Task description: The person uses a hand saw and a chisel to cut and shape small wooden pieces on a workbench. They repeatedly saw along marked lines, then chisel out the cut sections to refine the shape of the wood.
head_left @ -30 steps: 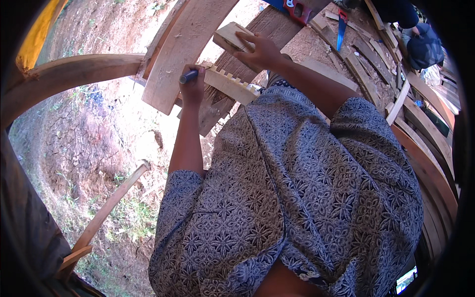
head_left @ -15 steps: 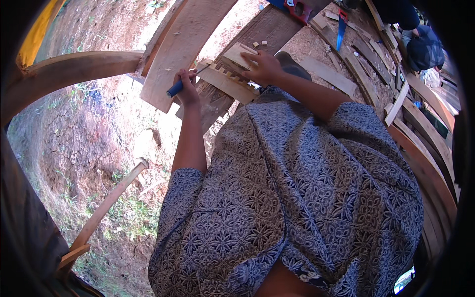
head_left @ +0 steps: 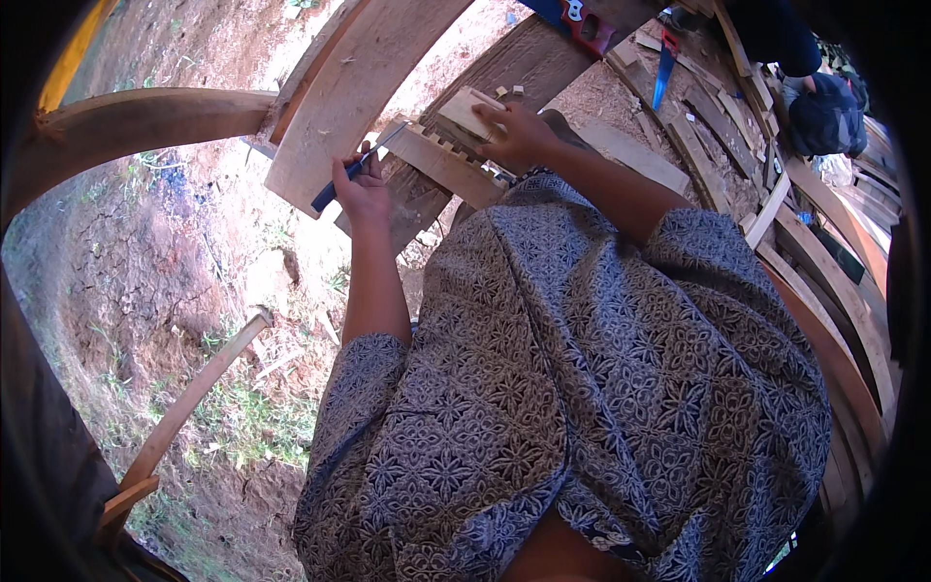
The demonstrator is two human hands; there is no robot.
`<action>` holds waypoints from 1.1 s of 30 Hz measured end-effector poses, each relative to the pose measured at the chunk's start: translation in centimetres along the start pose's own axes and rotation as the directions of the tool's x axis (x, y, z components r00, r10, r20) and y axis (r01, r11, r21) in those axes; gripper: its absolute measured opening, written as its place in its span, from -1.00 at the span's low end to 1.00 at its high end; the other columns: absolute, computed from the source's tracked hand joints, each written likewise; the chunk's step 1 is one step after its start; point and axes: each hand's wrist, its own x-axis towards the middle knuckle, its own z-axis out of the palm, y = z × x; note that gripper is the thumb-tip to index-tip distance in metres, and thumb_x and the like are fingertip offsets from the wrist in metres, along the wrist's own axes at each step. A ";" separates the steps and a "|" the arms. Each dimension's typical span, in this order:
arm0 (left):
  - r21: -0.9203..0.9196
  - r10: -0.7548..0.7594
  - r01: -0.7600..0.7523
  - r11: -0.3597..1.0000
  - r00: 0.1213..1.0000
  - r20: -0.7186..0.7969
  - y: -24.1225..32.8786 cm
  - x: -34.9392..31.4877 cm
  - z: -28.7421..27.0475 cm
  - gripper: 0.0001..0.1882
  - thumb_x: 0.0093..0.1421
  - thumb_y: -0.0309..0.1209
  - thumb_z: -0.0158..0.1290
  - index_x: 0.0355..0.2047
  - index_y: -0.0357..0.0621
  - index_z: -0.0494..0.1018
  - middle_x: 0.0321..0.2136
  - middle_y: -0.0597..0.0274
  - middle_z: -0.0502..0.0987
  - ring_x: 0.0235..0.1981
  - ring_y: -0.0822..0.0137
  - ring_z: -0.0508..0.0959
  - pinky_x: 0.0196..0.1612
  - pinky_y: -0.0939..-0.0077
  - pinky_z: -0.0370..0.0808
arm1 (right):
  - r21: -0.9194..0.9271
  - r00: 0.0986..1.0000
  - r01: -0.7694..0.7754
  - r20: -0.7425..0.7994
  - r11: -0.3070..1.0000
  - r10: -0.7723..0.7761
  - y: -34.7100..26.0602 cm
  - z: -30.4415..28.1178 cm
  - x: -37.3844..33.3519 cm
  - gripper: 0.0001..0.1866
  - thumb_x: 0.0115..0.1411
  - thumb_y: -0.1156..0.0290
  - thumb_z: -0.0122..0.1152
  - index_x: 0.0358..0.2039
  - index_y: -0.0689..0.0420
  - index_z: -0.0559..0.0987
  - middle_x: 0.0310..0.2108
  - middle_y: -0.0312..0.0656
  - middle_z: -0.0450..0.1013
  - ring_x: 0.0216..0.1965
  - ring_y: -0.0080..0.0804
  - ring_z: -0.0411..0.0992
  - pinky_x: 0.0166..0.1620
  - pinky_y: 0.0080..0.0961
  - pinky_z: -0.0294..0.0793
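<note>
- A blue-handled tool [head_left: 341, 182] is being gripped in the left hand [head_left: 361, 192], the fingers closed around its handle; its thin metal tip is being pointed toward the notched wooden piece [head_left: 441, 163].
- A small wooden block [head_left: 469, 113] is being pressed down by the right hand [head_left: 521, 137], the fingers curled over its edge.
- The notched wooden piece is lying on dark planks [head_left: 524, 60], between both hands, beside a pale broad board [head_left: 354, 92].

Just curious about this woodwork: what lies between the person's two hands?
In the head view, a notched wooden piece spans the gap between the left hand, gripping a blue-handled tool, and the right hand, which rests on a small block.
</note>
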 end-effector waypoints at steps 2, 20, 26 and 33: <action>-0.011 0.089 -0.088 0.996 0.995 0.050 1.3 -0.6 1.3 -0.63 0.48 -0.13 -0.01 -0.37 -0.15 0.35 -0.41 0.16 0.52 -0.19 0.06 0.68 0.09 0.12 0.69 | -0.036 0.999 0.001 -0.032 0.999 -0.002 -0.1 0.4 -0.6 -0.11 0.00 -0.13 0.48 0.37 -0.37 0.38 0.09 0.17 0.37 0.10 0.14 0.45 0.11 -0.06 0.49; 0.968 -0.020 -0.205 -0.146 0.979 0.204 -2.0 4.8 2.8 -0.47 0.19 -0.05 0.31 -0.04 -0.25 0.58 -0.41 0.05 0.62 -0.43 0.23 0.67 -0.44 0.31 0.62 | -0.024 0.790 0.182 -0.592 0.983 -0.160 0.2 2.7 -0.3 -0.23 -0.12 0.15 0.59 0.19 -0.25 0.57 0.12 0.06 0.37 0.14 0.11 0.38 0.15 -0.02 0.43; 0.964 -0.093 -0.025 0.263 0.994 0.051 -0.7 4.4 3.1 -0.53 0.18 -0.19 0.37 -0.04 -0.27 0.58 -0.22 0.05 0.64 -0.18 0.30 0.67 -0.29 0.39 0.70 | -0.296 0.755 0.083 -0.605 0.952 -0.254 -0.6 2.0 3.5 -0.22 0.01 0.05 0.53 0.27 -0.11 0.51 0.23 0.11 0.34 0.24 0.16 0.34 0.24 -0.01 0.39; 0.826 -0.245 -0.150 0.543 0.913 0.327 2.5 -1.3 3.5 -0.56 0.33 -0.30 0.25 0.11 -0.33 0.49 -0.16 0.17 0.60 -0.16 0.38 0.63 -0.03 0.35 0.69 | 0.500 0.947 0.296 -0.038 0.814 -0.320 -5.5 1.2 6.1 -0.35 0.32 0.00 0.33 0.32 0.02 0.47 0.22 0.08 0.45 0.21 -0.11 0.45 0.22 -0.18 0.45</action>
